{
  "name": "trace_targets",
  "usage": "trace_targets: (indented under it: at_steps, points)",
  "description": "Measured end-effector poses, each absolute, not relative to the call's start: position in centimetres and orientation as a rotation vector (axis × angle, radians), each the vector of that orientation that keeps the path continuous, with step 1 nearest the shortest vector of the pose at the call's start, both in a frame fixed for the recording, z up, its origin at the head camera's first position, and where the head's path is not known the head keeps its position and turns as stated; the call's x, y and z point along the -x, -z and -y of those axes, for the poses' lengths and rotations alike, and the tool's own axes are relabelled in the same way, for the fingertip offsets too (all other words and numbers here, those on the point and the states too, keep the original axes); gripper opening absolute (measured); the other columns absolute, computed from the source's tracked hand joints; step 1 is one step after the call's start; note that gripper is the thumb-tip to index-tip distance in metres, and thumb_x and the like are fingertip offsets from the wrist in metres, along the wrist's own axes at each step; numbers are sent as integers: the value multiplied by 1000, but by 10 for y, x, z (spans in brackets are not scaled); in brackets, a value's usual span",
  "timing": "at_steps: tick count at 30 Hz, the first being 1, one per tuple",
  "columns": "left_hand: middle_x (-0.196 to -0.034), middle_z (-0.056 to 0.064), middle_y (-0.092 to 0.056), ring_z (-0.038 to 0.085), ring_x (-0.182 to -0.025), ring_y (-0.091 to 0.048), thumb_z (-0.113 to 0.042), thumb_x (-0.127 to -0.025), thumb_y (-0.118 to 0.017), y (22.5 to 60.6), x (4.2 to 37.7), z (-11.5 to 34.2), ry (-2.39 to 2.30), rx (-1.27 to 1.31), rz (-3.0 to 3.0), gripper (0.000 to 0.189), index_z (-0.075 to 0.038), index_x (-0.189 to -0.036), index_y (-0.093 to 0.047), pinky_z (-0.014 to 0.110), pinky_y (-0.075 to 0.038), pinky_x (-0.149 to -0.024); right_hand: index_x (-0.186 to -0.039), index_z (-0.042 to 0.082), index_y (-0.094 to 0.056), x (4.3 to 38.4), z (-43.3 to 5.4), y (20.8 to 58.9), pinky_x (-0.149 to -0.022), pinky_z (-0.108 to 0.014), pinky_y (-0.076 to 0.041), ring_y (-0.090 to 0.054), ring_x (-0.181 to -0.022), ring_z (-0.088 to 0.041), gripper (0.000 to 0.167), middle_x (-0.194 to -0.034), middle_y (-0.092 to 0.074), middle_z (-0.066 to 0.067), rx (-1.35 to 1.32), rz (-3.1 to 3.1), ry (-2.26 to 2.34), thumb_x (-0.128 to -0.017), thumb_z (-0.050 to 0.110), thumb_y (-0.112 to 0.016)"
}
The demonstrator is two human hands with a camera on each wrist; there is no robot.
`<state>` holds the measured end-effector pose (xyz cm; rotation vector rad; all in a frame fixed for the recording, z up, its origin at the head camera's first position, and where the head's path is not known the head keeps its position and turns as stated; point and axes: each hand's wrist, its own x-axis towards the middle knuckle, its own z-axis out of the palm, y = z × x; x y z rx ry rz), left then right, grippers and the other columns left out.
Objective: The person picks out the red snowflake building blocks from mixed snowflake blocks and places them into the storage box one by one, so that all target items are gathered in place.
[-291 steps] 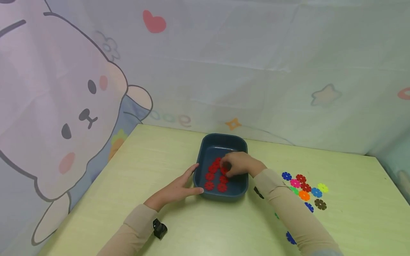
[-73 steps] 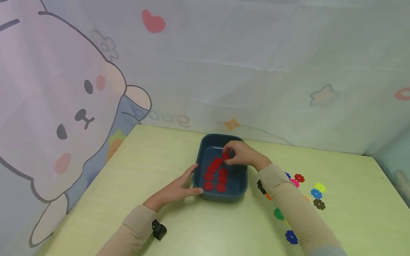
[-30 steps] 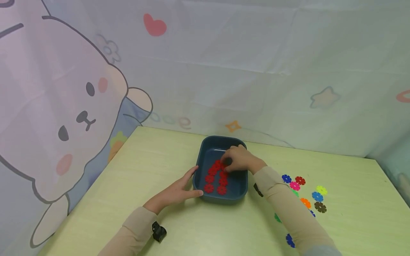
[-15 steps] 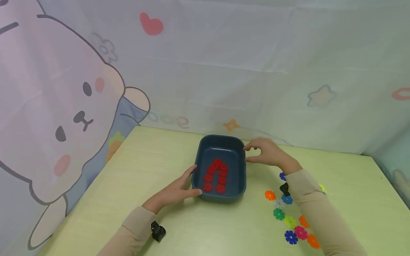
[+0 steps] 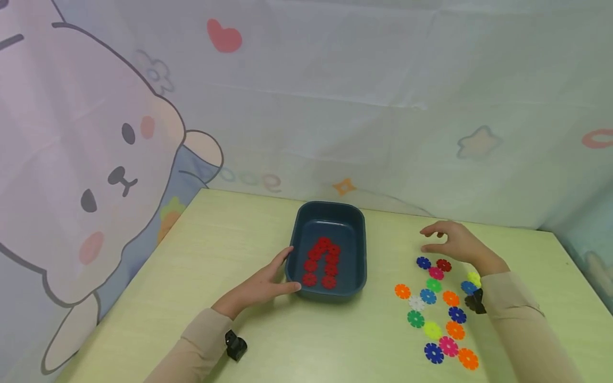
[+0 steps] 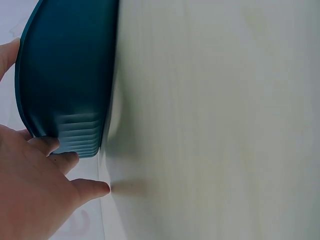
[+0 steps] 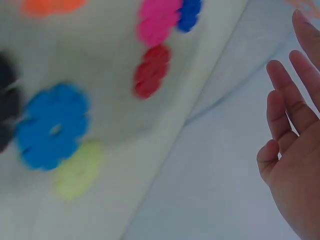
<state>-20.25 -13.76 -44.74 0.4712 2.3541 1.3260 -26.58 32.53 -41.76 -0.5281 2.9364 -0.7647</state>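
Observation:
A dark blue bin (image 5: 328, 213) stands mid-table, with several red snowflake discs (image 5: 329, 282) lying in it in two rows that meet at the top like an arch. My left hand (image 5: 256, 290) rests against the bin's near left corner, thumb and fingers spread; the left wrist view has its fingertips on the bin's ribbed side (image 6: 78, 132). To the right, my right hand (image 5: 457, 242) hovers with fingers loosely bent and nothing in them. Just below it lie a dark blue disc (image 5: 423, 263), a pink disc (image 5: 436, 273) and a dark red disc (image 5: 444, 265).
Several loose discs are scattered on the table right of the bin, among them a white disc (image 5: 416, 303), a green disc (image 5: 415, 319) and an orange disc (image 5: 467, 359). A printed cloth (image 5: 306, 106) hangs behind the table.
Across the earlier frames my right hand set a red disc at the top of the arch in the bin. It then let go and moved right, over the loose discs. My left hand stayed put.

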Motion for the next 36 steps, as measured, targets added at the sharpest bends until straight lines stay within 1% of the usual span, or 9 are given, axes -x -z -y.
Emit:
trace_targets:
  at_steps: [3, 6, 11, 14, 18, 21, 27, 31, 36]
  points:
    - [-162, 0, -7, 29, -148, -9, -40, -90, -67, 447, 203, 138, -1330, -471, -2350, 91, -30, -156, -7, 59, -18, -113, -122, 0, -63, 261, -342, 428, -80, -42, -48, -51, -101, -33, 48, -115, -62, -19, 419, -2913, 783, -86, 29, -74]
    - [-162, 0, -6, 30, -148, -9, -40, -90, -67, 447, 203, 140, -1335, -476, -2349, 91, -29, -156, -6, 60, -18, -113, -123, 1, -62, 257, -353, 438, -76, -36, -46, -49, -97, -29, 50, -110, -61, -17, 327, -2883, 794, -86, 32, -74]
    - [-162, 1, -6, 31, -148, -8, -39, -91, -66, 450, 203, 142, -1338, -479, -2350, 90, -28, -157, -6, 61, -18, -112, -122, 0, -62, 255, -364, 451, -70, -32, -45, -48, -88, -25, 51, -101, -57, -12, 276, -2837, 815, -85, 32, -75]
    - [-162, 1, -6, 30, -148, -8, -38, -91, -67, 451, 203, 143, -1344, -477, -2347, 90, -28, -157, -6, 61, -18, -112, -121, -1, -62, 256, -368, 457, -69, -31, -45, -48, -86, -23, 49, -99, -56, -10, 277, -2815, 835, -84, 28, -76]
    - [-162, 0, -7, 29, -148, -9, -38, -91, -67, 450, 203, 143, -1337, -471, -2348, 90, -29, -157, -6, 59, -18, -113, -121, -2, -63, 256, -370, 461, -74, -32, -47, -49, -89, -25, 51, -100, -57, -10, 278, -2780, 847, -82, 28, -78]
    - [-162, 1, -7, 30, -148, -9, -38, -91, -67, 450, 203, 143, -1334, -474, -2355, 90, -28, -157, -7, 60, -19, -113, -120, -1, -63, 256, -371, 464, -76, -32, -47, -49, -92, -25, 51, -101, -58, -10, 279, -2766, 849, -82, 29, -78]
    - [-162, -1, -6, 29, -148, -9, -40, -90, -67, 450, 202, 143, -1336, -468, -2353, 90, -29, -156, -7, 59, -18, -113, -118, 0, -67, 255, -373, 465, -74, -31, -45, -47, -89, -24, 46, -99, -57, -9, 278, -2736, 895, -82, 27, -78]
    - [-162, 0, -7, 29, -148, -9, -41, -90, -67, 450, 202, 143, -1334, -473, -2353, 90, -29, -157, -6, 59, -18, -113, -115, 0, -68, 254, -373, 465, -75, -32, -45, -48, -89, -24, 42, -101, -58, -10, 263, -2715, 918, -83, 25, -77]
    - [-162, 0, -7, 29, -148, -9, -40, -90, -67, 450, 202, 143, -1334, -471, -2354, 90, -29, -156, -6, 60, -18, -113, -114, -1, -68, 254, -372, 464, -75, -32, -46, -49, -90, -25, 41, -101, -58, -11, 269, -2719, 907, -83, 25, -77]
